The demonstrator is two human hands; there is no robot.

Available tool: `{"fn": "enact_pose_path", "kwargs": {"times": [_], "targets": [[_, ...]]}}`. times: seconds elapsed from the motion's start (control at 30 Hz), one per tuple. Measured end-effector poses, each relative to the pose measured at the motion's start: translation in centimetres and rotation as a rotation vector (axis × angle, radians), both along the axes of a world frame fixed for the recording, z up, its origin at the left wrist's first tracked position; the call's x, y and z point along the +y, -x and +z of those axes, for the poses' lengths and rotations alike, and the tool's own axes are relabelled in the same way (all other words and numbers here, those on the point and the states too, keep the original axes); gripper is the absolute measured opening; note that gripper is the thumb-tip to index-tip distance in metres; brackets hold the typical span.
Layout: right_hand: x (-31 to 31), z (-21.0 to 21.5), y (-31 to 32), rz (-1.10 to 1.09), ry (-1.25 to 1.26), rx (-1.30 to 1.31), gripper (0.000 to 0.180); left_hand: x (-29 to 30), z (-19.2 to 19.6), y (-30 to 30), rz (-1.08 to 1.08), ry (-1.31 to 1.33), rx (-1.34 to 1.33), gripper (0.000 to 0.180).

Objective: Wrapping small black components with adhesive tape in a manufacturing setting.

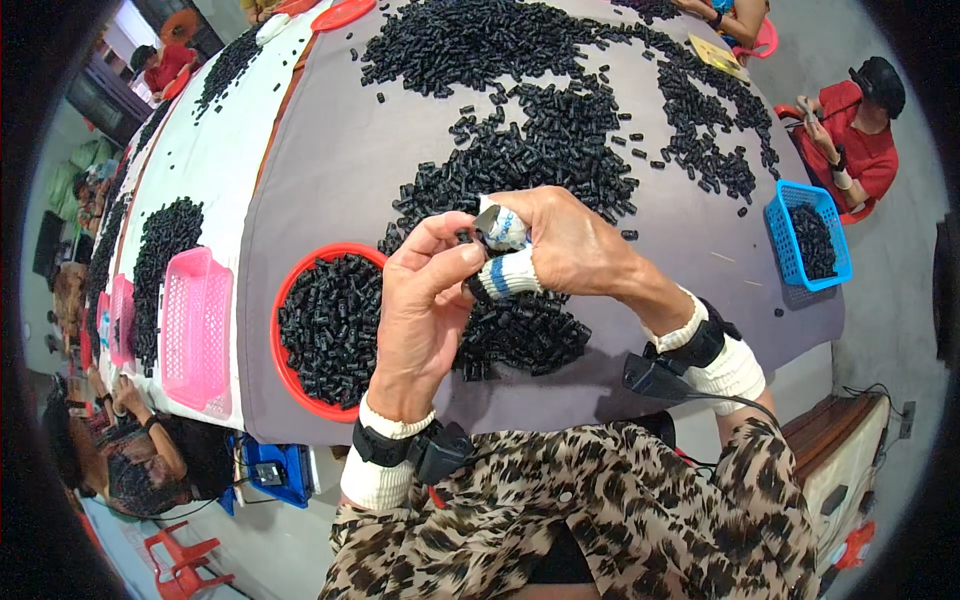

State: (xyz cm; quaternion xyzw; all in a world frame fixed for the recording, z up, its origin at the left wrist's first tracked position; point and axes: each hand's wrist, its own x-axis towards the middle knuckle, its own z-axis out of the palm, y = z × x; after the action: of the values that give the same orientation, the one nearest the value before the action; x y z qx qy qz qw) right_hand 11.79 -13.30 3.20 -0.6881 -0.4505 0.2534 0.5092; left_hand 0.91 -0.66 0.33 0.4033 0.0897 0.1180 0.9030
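Close together over the table, both my hands meet at their fingertips. My left hand (425,310) is closed, thumb and index finger pinched together. My right hand (580,240) curls toward it, its thumb and a finger wearing white wraps (512,273) with blue marks. Something small and dark shows between the fingertips, too covered to make out. Behind and below the hands spreads a pile of small black cylindrical pieces (545,150). Left of my left hand, a round red basin (283,345) is filled with the same kind of pieces.
A blue basket (843,268) with black pieces stands at the right table edge, near a person in red (862,150). A pink basket (197,330) is on the white cloth at left. More black pieces (480,40) lie farther back. Cables run from my wrist straps.
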Motion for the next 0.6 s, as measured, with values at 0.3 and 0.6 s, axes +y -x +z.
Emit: {"fn": "enact_pose_path", "kwargs": {"times": [0.3,0.6], "targets": [[-0.1,-0.9,-0.2,-0.038,-0.032,0.001,0.031,-1.1,0.9,-0.5,0.058,0.065,0.015,0.021],[0.0,-0.2,0.0,0.039,0.001,0.021,0.031,-0.4,-0.6,0.2,0.007,0.107,-0.038,0.022]]}}
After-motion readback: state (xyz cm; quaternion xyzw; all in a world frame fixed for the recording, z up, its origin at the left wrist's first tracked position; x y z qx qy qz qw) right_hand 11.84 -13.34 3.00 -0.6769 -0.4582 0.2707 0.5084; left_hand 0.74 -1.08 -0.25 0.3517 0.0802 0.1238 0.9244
